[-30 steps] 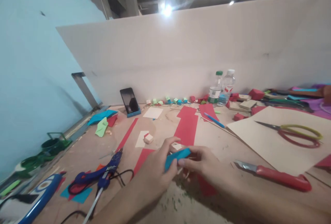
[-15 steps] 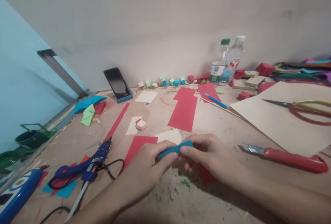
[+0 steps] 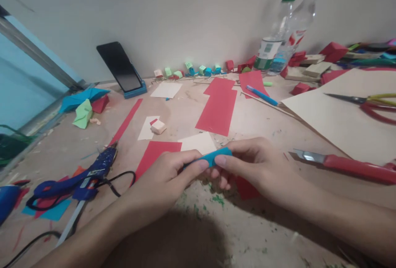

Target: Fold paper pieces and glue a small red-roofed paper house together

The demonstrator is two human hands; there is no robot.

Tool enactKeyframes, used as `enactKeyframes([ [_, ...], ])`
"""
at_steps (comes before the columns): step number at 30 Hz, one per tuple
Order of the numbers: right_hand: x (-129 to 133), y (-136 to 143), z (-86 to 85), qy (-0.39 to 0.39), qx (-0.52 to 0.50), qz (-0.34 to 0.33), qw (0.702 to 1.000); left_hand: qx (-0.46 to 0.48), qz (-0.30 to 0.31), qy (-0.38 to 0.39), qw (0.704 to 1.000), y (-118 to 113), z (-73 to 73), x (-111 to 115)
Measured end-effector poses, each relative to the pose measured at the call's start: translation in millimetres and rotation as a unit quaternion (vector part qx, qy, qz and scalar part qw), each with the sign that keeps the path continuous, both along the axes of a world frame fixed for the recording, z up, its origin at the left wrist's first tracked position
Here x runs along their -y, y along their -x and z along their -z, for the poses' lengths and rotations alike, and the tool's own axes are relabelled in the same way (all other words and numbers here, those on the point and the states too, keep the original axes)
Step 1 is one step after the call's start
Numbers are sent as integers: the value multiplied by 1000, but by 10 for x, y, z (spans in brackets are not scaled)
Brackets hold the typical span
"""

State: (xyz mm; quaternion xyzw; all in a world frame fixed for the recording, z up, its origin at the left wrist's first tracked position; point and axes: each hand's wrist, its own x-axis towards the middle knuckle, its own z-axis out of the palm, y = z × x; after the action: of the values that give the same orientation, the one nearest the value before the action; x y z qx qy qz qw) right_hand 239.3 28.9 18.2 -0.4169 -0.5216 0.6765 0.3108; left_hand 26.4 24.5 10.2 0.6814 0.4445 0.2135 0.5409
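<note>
A narrow folded strip of blue paper (image 3: 213,157) is held between both hands, just above the table. My left hand (image 3: 173,175) pinches its left part, thumb on the near side, and covers that end. The thumb and fingers of my right hand (image 3: 253,162) grip the right part, with some fingertips showing below it. Behind the hands lie a cream paper piece (image 3: 199,142) and a red sheet (image 3: 159,154). Another red sheet (image 3: 218,113) lies farther back, and a small cream block (image 3: 159,126) sits to the left.
A glue gun (image 3: 95,173) with its cord lies left. To the right are a red-handled knife (image 3: 359,168) and scissors (image 3: 365,100) on a large cream sheet (image 3: 334,115). A phone (image 3: 119,67) and bottles (image 3: 269,53) stand near the wall.
The camera view has shifted, so the background sits higher and more spread out. Both hands keep their hold on the blue paper, which shows slightly more between the thumbs.
</note>
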Motion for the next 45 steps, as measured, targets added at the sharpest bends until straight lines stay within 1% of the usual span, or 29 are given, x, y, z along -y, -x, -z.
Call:
enactKeyframes([
  [2,2,0,-2,-2,10,4,1000,-8,3,5,1000,9,15,1],
  [7,5,7,0,-9,31,16,999,-32,-2,-14,999,1,21,-24],
  [10,7,16,7,6,26,20,999,-47,4,-29,998,-6,7,-38],
  [18,-5,60,-18,26,28,28,999,-41,28,-26,998,5,21,-19],
  [21,-5,51,-6,20,30,23,999,-58,26,-47,997,7,30,-18],
  [25,5,34,18,8,25,18,999,-96,7,-61,993,2,18,-30],
  [27,9,36,20,9,35,16,999,-104,12,-62,993,0,3,-40],
  [29,10,41,17,7,45,15,999,-108,25,-60,992,-1,-19,-50],
  [32,4,43,17,-6,46,24,999,-107,27,-53,993,4,-42,-61],
  [37,1,34,31,-15,39,30,999,-82,16,-45,996,23,4,-64],
  [39,11,38,36,-4,12,36,999,-79,-2,-41,996,12,17,-55],
  [42,26,55,46,34,-22,29,999,-77,-32,-22,996,-32,9,-23],
  [45,27,67,67,57,-27,12,998,-62,-24,2,998,-67,6,17],
])
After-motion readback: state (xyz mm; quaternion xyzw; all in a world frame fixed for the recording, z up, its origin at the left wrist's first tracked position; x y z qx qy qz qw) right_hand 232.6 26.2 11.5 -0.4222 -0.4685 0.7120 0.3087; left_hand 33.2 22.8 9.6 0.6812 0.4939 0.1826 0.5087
